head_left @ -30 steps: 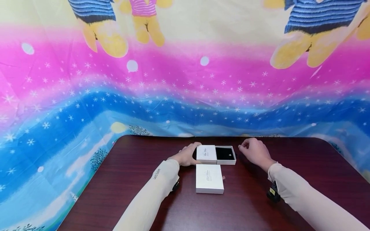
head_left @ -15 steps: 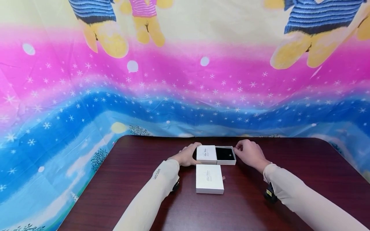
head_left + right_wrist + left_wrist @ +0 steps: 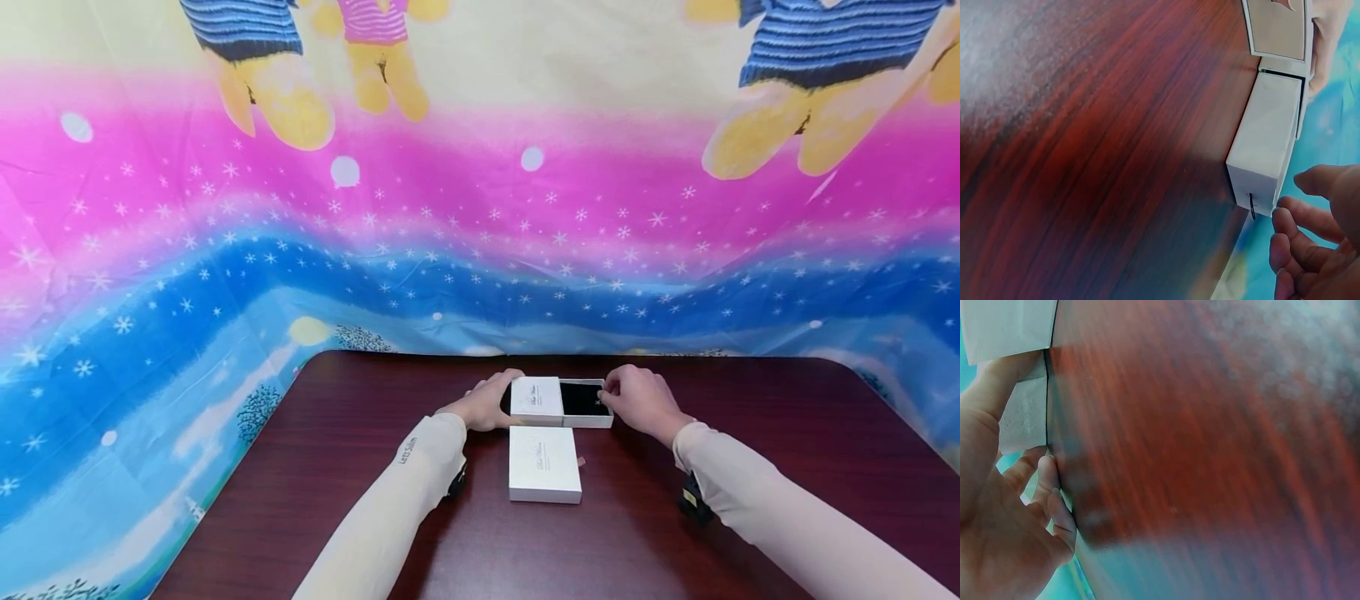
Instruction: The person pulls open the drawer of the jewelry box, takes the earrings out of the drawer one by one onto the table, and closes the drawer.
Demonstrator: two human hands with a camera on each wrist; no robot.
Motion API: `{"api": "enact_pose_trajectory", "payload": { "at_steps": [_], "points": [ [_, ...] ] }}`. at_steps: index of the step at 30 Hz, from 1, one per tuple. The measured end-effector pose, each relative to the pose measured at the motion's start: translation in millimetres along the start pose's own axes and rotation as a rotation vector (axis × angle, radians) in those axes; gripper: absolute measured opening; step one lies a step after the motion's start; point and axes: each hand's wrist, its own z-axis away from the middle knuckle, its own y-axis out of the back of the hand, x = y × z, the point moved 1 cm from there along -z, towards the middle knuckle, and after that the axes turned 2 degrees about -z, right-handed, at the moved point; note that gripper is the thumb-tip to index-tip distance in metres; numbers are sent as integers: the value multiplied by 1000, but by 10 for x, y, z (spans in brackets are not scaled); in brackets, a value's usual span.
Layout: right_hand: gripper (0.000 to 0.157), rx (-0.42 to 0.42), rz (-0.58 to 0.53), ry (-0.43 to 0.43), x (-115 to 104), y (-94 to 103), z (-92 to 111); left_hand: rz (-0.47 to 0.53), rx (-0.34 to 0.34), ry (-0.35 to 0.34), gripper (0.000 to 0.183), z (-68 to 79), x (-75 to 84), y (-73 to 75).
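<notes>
My left hand (image 3: 483, 404) grips the left end of a white slide-out jewelry box (image 3: 536, 400), thumb and fingers on opposite sides of its sleeve. The drawer (image 3: 587, 422) stands pulled out to the right, showing a black insert (image 3: 576, 397) with a tiny star-shaped piece (image 3: 597, 403) near its right end. My right hand (image 3: 641, 402) is over that end, fingertips at the star piece, partly hiding it. In the right wrist view, thumb and forefinger are apart above the drawer (image 3: 1263, 125), whose end carries a dark pull tab (image 3: 1252, 206).
A second white box (image 3: 543, 462), closed, lies in front of the first, a small ribbon tab (image 3: 581, 462) at its right. Both are on a dark red wooden table (image 3: 300, 500). A patterned cloth (image 3: 480, 208) hangs behind the table's far edge.
My right hand has moved left, from beside the drawer to over its right end. The left hand and both boxes have stayed in place.
</notes>
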Motion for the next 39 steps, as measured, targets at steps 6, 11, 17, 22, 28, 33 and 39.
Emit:
{"api": "enact_pose_trajectory", "payload": {
  "at_steps": [6, 11, 17, 22, 28, 33, 39],
  "points": [
    [12, -8, 53, 15, -18, -28, -7, 4, -4, 3, 83, 13, 17, 6],
    [11, -10, 85, 35, -28, -46, -1, 11, -5, 3, 83, 31, 29, 20],
    [14, -5, 106, 44, -37, -55, 6, 6, -9, 1, 83, 38, 33, 28],
    [14, -9, 129, 50, -33, -63, 8, 1, -7, 0, 84, 30, 32, 29],
    [13, -2, 150, 59, -24, -84, 1, 4, -5, 3, 84, 23, 34, 27],
    [9, 5, 168, 64, -17, -98, -17, -2, 0, -4, 84, 17, 24, 25],
    [6, 14, 186, 80, -19, -107, -27, 4, -4, -3, 83, 21, 27, 26]
  ]
}}
